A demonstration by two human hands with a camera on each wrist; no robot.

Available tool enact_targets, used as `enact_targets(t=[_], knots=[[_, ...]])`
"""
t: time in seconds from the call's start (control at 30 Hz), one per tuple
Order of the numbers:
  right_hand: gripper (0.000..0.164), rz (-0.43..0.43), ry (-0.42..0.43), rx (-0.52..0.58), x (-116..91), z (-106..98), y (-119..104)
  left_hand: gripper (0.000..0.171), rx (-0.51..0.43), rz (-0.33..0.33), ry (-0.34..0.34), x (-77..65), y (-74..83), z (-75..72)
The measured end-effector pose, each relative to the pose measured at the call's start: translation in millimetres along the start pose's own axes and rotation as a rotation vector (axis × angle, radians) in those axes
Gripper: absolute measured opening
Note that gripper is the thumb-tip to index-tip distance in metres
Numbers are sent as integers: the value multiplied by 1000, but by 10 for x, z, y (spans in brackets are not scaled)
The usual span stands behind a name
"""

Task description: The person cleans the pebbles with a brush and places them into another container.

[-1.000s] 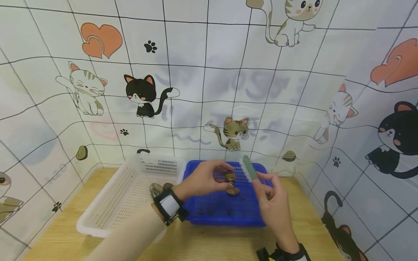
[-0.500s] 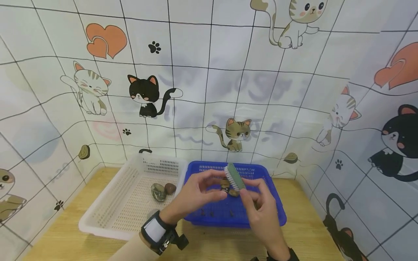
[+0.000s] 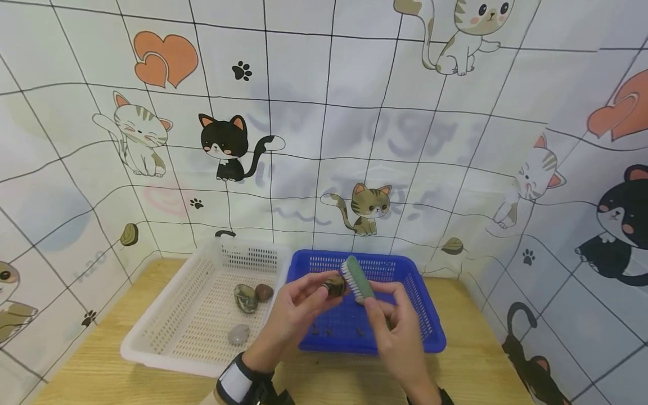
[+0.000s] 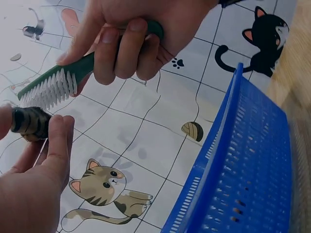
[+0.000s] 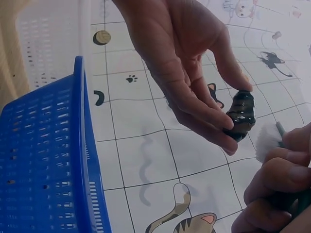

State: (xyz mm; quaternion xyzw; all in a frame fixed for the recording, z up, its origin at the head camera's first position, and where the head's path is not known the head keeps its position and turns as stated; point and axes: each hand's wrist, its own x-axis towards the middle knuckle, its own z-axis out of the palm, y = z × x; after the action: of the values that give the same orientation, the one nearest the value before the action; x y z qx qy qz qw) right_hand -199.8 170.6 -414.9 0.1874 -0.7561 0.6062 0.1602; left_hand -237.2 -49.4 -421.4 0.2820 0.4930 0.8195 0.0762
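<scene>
Facing a cat-print wall sheet (image 3: 293, 135), grid lines all over it, beyond my fingertips. Wooden table (image 3: 476, 320) below both hands. White basket (image 3: 197, 315) sits left of my left fingers, blue basket (image 3: 339, 320) right beside it, directly under and behind my fingers.

Left hand (image 3: 296, 306): thumb and fingertips nearly together, gap only as wide as the stone they pinch; rest of the fingers fairly straight. Right hand (image 3: 400, 332): closed round a brush handle, index laid along the back, other fingers curled tight. Black strap with white plate (image 3: 235, 382) on my left wrist, behind those fingers.

Green brush (image 3: 357, 278) sticks out past my right fingertips, tilted, white bristles facing my left fingertips. Dark striped stone (image 3: 334, 286) is at my left fingertips, up off the blue basket, just beside the bristles; right wrist view shows a small gap.

Left of my left fingers, in the white basket: mottled green stone (image 3: 246, 298) touching a reddish-brown stone (image 3: 264, 292), grey stone (image 3: 238, 334) nearer me. Smallest: dark bits (image 3: 329, 332) on the blue basket floor, below my fingers
</scene>
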Motion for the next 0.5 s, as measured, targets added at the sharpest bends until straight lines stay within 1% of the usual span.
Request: enact_targets(t=[0.1, 0.17, 0.3, 0.5], knots=[[28, 19, 16, -1, -8, -5, -11, 43, -38, 2, 1, -14, 4, -1], [29, 25, 13, -2, -10, -6, -20, 43, -45, 6, -5, -15, 5, -2], [30, 22, -18, -9, -13, 4, -27, 42, -51, 0, -2, -22, -12, -17], [29, -9, -70, -18, -11, 35, -11, 40, -63, -11, 14, -38, -49, -45]])
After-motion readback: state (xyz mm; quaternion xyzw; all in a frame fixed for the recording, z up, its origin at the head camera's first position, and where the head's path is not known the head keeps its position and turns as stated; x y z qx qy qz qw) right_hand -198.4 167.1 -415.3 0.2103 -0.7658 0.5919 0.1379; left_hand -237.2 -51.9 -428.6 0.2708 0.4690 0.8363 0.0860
